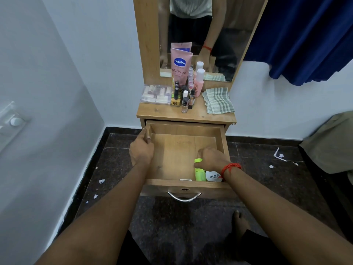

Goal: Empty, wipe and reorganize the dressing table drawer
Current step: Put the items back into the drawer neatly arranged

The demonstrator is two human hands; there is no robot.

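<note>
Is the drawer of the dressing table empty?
Not empty. In the drawer are a green bottle, gripped by the right hand, and a white nail polish container.

Drawer [183, 150] pulled out. Left hand [141, 149] grips its left wall; right hand [212, 158] holds green bottle [199, 172] inside, beside nail polish tub [214, 176]. Cosmetics, striped cloth [218, 100] on surface [162, 111].

A dark blue curtain [305, 35] hangs at the far right against the white wall [86, 54], a switch plate [13, 121] sits on the left wall, white paper scraps [279, 154] litter the dark speckled floor [191, 217], and a beige cloth-covered bulk [328, 142] stands at the right.
</note>
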